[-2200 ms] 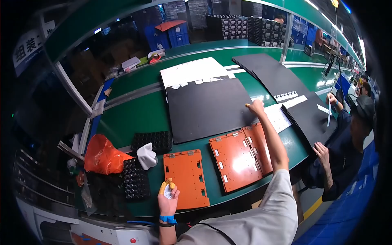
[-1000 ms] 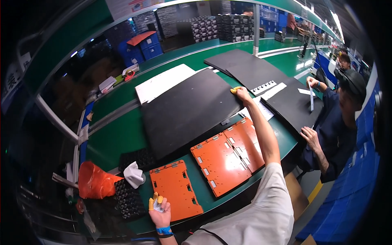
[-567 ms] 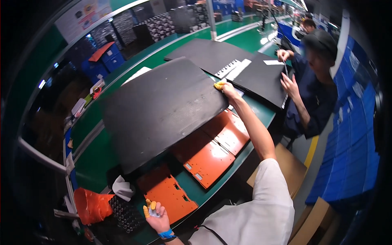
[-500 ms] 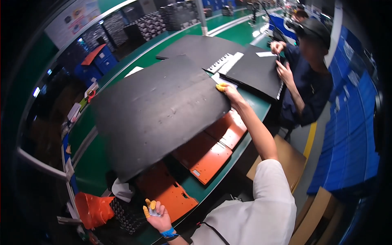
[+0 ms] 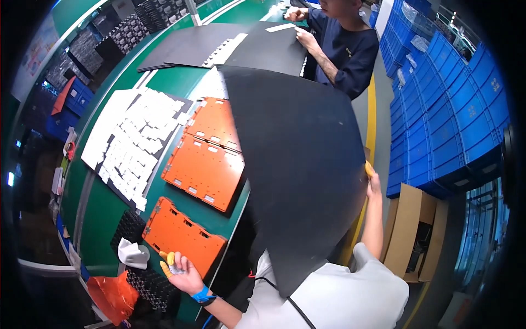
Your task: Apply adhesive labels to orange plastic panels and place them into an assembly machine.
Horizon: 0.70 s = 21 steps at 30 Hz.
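My right hand point(image 5: 374, 185) grips the right edge of a large black sheet point(image 5: 301, 148), with a yellow finger cot showing on its fingertip. The sheet is tilted and hangs off the table's near side, in front of my chest. My left hand point(image 5: 186, 276), with yellow finger cots and a blue wristband point(image 5: 203, 295), pinches a small whitish piece point(image 5: 176, 269) too small to make out. Just beyond it lies an orange panel point(image 5: 183, 233) with slots. Two more orange panels point(image 5: 204, 174) lie farther back, partly hidden by the sheet.
White cut pieces lie on a dark sheet point(image 5: 131, 142) at the left. Black sheets point(image 5: 186, 46) cover the table's far end, where a co-worker point(image 5: 342, 49) works. Near my left hand are an orange bag point(image 5: 112, 296) and white cloth point(image 5: 133, 254). Blue crates point(image 5: 438, 126) and an open carton point(image 5: 411, 236) stand right.
My right hand has swung the black sheet from over the table to the right, toward my body, uncovering the orange panels and white pieces. The left hand keeps its pinch. The view has turned.
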Motion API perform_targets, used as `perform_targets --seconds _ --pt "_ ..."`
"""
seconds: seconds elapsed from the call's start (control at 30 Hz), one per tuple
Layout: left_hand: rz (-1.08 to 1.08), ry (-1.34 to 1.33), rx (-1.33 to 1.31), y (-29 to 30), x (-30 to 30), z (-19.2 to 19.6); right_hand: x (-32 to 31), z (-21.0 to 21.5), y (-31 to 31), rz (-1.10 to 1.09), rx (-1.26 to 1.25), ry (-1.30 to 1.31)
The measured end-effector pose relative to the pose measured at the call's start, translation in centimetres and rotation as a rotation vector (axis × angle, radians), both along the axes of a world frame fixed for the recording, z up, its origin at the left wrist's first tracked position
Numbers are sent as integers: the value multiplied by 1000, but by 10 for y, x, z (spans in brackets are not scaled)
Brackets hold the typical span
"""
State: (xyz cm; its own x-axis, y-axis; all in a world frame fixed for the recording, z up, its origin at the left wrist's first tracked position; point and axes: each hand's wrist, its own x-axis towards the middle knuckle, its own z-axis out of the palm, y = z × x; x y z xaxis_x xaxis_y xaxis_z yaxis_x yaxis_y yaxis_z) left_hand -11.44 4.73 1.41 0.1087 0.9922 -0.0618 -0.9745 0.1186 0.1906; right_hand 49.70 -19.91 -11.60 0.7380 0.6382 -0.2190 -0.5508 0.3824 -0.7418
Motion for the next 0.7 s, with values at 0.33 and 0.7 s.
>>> perform_targets --seconds 0.33,0.7 --pt "3 -46 18 -1 2 -1 -128 -200 -269 -186 -440 442" --pt "56 -71 -95 -5 6 1 -73 -379 -138 -557 -492 896"
